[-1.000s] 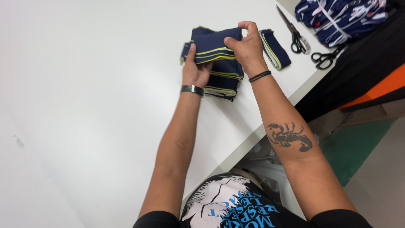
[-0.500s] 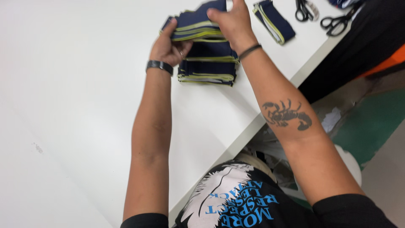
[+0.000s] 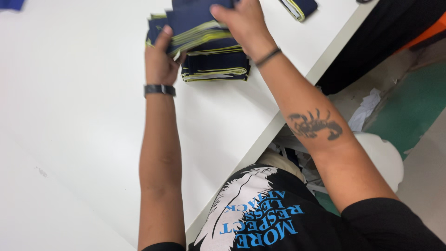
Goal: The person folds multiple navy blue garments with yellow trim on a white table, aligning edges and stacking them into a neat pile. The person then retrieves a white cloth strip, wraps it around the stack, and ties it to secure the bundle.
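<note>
Top of lifted navy pieces (image 3: 195,25) cut off by frame | navy, yellow-green edged, above folded stack (image 3: 216,65) on white table (image 3: 83,116) | left hand (image 3: 160,62) and right hand (image 3: 244,25) fingers clamped on pieces

Broad bare white tabletop (image 3: 69,116) is lying open to the left of the left hand (image 3: 160,60). Ahead, the stack of folded navy fabric pieces with yellow-green edging (image 3: 216,62) is blocking the way between both hands. A separate folded navy piece (image 3: 299,7) is sitting well apart beyond the right hand (image 3: 241,21), near the table's edge.
</note>
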